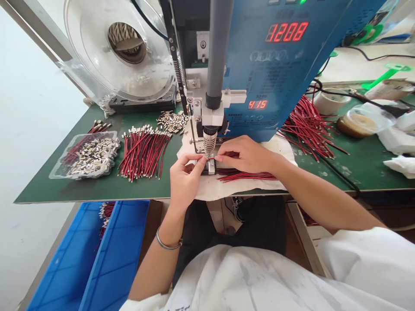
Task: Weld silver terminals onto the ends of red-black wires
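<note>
Both hands meet at a small metal fixture (212,167) under the soldering head (210,140) of a blue machine. My left hand (186,177) is closed in a pinch at the fixture's left side; what lies between its thumb and fingertip is too small to make out. From the right, my right hand (244,153) pinches a short red and black wire, its fingertips close to the fixture. Below that hand, a bundle of loose red and black wires (246,175) lies on a white cloth (210,192).
The blue machine (256,82) stands directly ahead, with red digits lit. Left of it are wires with metal ends (144,153), a heap of small metal parts (173,122) and a clear plastic tray (52,175). More wires (311,125) lie right. Blue bins (119,250) sit below the table edge.
</note>
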`<state>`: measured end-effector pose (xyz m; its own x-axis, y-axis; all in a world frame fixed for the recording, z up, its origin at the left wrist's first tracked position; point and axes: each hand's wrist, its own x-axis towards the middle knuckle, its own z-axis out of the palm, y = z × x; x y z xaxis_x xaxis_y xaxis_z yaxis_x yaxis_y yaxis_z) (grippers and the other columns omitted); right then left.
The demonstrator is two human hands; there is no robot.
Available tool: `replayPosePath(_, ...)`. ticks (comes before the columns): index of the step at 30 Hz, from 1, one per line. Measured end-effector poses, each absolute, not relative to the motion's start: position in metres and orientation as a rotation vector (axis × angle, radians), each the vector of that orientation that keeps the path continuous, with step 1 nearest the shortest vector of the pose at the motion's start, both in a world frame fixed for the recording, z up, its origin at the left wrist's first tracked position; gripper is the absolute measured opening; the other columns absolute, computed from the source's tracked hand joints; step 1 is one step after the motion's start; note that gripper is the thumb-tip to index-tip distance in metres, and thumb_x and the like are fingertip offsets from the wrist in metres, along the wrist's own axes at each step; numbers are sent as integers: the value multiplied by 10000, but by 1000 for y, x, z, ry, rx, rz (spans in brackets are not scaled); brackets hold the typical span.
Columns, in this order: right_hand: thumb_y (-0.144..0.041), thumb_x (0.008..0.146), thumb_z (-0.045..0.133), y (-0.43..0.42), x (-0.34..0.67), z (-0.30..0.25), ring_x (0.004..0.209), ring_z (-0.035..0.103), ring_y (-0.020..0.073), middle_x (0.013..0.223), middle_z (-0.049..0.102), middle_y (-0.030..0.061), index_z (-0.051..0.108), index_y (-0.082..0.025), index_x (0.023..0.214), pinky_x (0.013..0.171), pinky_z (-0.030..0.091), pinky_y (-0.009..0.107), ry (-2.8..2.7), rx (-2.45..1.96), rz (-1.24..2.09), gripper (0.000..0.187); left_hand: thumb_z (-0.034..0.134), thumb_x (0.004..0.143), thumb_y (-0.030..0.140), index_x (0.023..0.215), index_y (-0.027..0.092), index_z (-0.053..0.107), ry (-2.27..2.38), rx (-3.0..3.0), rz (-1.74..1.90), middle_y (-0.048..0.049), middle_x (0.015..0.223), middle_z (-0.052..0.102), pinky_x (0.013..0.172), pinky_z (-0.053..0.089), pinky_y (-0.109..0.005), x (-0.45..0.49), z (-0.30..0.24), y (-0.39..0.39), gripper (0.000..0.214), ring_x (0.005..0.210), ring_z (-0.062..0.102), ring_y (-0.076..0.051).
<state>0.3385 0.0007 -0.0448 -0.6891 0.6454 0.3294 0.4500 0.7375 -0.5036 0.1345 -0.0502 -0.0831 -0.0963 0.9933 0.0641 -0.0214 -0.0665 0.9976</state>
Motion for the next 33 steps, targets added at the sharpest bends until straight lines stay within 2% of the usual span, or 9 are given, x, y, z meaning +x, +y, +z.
replayPosePath(10,-299,987,545,0,338,-44,599,529,127,687,666,13,677,-172,789,638,368,267,-2450,-848,540,270,776,833,361,847,174,714,1234,1201,1341,44,609,546,411,200,-218,135,-82,-51,198,452,316,-38)
replayPosePath(19,-308,986,543,0,338,-45,604,531,131,701,679,19,691,-170,807,639,374,268,-2458,-871,524,270,776,824,362,833,173,706,1260,1185,1329,59,532,473,407,174,-222,136,-81,-52,202,433,283,-42)
replayPosePath(33,-309,994,535,-1,338,-45,635,568,143,726,693,27,689,-176,813,656,385,277,-2458,-887,531,272,784,816,382,833,175,725,1288,1182,1310,56,519,470,408,189,-220,134,-81,-51,216,428,291,-44)
